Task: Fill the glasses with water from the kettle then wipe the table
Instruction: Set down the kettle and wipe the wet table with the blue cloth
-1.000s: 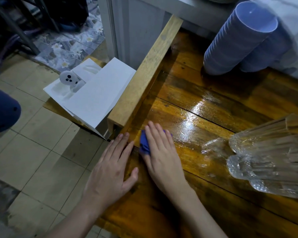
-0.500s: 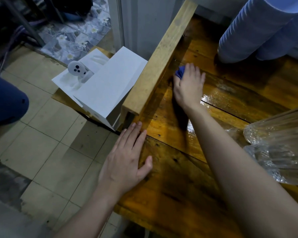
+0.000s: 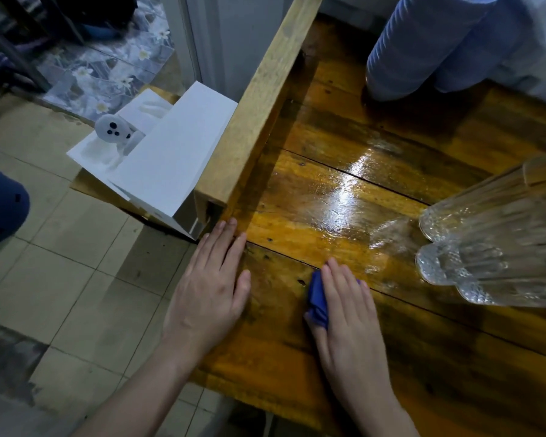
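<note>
Since half a second ago your right hand (image 3: 349,313) has drawn back from the far rail to the near part of the table (image 3: 353,130), bringing the blue cloth (image 3: 316,299) with it; your left hand (image 3: 210,288) lies much as it did. Head view, itemised: right hand, palm down, fingers together and flat, pressing the cloth onto the wood, the cloth bunched and showing at the hand's left side and just past the fingertips. Left hand, fingers loosely spread, flat on the near left edge of the table, holding nothing, just beside the cloth but apart from it. Wet sheen on the planks beyond your hands, toward the middle. Ribbed clear glasses (image 3: 492,244) at the right edge; whether they hold water cannot be told. Stacked blue cups (image 3: 423,48) at the far right. Raised wooden rail (image 3: 252,111) along the table's left side. White box (image 3: 167,162) left of the rail, above the tiled floor (image 3: 70,279).
</note>
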